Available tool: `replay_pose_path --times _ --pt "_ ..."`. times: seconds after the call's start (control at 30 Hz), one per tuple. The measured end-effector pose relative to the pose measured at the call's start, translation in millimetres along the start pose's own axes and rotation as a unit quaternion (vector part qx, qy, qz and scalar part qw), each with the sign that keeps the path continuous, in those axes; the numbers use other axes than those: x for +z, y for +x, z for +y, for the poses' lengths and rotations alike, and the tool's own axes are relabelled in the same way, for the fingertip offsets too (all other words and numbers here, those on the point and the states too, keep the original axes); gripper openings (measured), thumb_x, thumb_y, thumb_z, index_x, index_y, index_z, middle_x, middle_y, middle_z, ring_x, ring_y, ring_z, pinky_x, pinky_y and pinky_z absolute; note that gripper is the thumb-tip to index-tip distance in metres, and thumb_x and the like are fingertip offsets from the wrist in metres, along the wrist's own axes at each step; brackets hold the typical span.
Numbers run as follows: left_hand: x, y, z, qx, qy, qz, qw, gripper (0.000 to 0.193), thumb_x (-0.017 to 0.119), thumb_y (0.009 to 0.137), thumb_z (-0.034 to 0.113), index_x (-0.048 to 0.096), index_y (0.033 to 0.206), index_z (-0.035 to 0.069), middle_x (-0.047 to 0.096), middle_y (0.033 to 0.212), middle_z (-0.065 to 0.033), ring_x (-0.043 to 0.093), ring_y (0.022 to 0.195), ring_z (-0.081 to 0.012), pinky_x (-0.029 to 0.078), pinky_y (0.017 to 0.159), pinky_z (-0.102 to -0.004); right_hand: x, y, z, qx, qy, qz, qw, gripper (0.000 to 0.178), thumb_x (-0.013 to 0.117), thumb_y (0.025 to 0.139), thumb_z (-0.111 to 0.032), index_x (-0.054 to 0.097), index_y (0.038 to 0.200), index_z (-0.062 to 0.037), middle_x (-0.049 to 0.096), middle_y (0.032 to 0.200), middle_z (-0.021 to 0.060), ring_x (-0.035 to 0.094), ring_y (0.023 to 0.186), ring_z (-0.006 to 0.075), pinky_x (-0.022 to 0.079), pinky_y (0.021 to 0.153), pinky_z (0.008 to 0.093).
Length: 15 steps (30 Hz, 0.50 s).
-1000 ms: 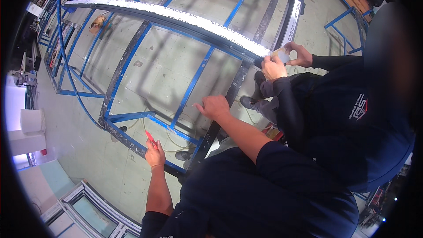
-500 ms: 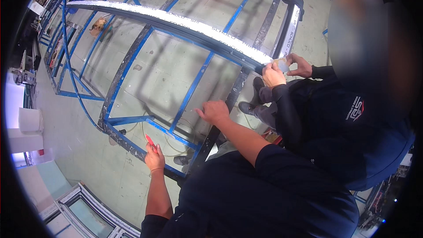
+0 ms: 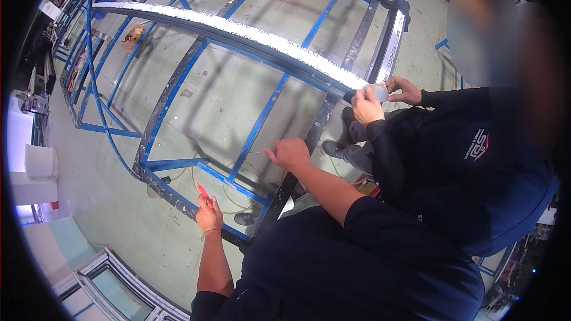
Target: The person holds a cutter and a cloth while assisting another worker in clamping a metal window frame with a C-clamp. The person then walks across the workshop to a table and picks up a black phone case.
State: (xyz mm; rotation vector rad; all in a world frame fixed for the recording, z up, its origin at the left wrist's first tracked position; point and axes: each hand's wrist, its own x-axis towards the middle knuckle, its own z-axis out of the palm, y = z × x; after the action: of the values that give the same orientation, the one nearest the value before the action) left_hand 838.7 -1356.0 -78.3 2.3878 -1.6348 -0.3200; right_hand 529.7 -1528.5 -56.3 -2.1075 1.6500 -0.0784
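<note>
Though bright red, tool [image 3: 204,191] partly behind left fingers [image 3: 201,206]

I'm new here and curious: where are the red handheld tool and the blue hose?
Red handheld tool [image 3: 204,192]: head view, middle of its body.
Blue hose [image 3: 88,40]: head view, upper part of its length.

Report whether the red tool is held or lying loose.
Held: the wearer's left hand is wrapped around the red tool, with its far end sticking out beyond the grip.
</note>
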Motion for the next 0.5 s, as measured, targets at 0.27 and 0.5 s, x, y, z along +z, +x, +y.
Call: replay_pose_path --times 0.27,0.5 --pt "2.2 -1.6 -2.7 0.007 -0.001 0.015 1.0 0.043 0.057 0.095 0.029 0.041 0.128 0.007 0.067 0.082 -0.0221 0.064 0.072 -0.044 0.048 0.064 -0.0525 2.3 -0.7 -1.0 -0.009 0.003 0.01 1.0 0.053 0.05 0.091 -0.054 0.069 0.075 -0.0073 0.068 0.074 0.015 0.067 0.073 0.0333 0.05 0.07 0.0445" --pt "1.1 -3.3 -4.8 0.002 0.002 0.006 1.0 0.043 0.058 0.094 0.028 0.042 0.127 0.007 0.067 0.082 -0.0207 0.064 0.071 -0.043 0.048 0.063 -0.0524 7.9 -1.3 0.1 -0.017 0.012 0.03 0.999 0.054 0.05 0.091 -0.054 0.069 0.075 -0.0065 0.068 0.074 0.0157 0.067 0.071 0.0337 0.05 0.068 0.0454"
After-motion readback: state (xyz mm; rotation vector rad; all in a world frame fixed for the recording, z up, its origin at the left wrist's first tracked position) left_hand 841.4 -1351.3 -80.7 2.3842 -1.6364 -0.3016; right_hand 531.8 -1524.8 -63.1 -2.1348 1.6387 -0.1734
